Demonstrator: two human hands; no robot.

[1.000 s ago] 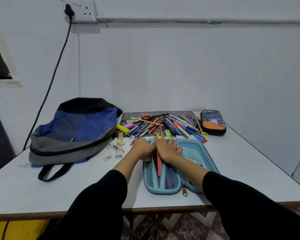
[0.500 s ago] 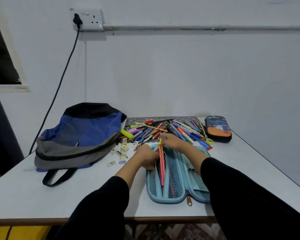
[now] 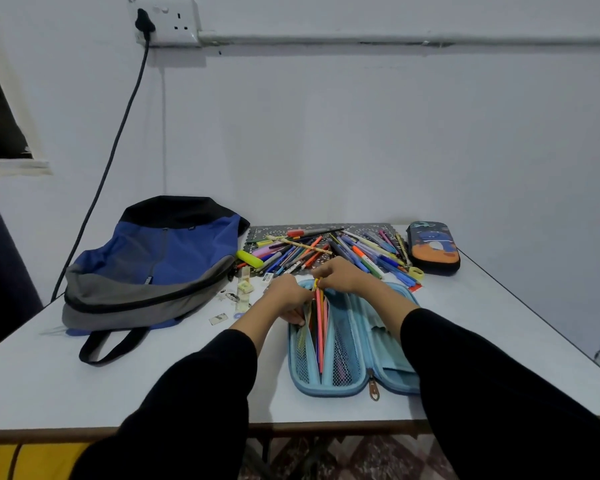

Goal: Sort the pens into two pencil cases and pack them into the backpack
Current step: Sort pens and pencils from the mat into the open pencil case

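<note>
While the tops of a few pencils are pinched between the fingers of the right hand, their lower ends are sunk in the middle slot of the open blue pencil case, along whose length they lie tilted. The left hand is held just beside the right, at its nine o'clock, and its fingers are curled round the far left edge of the case by the mesh pocket. Both forearms are covered by black sleeves.

From the open case, a loose heap of pens is seen at twelve o'clock, spread over a patterned mat. A dark pencil case with a printed lid is set at two o'clock, zipped up and near the heap. A few erasers and small bits are scattered at eleven o'clock. A blue and grey backpack is laid flat at ten o'clock, its strap trailing toward the near edge of the pale worktop. On the wall beyond, a cable is plugged into a socket.
</note>
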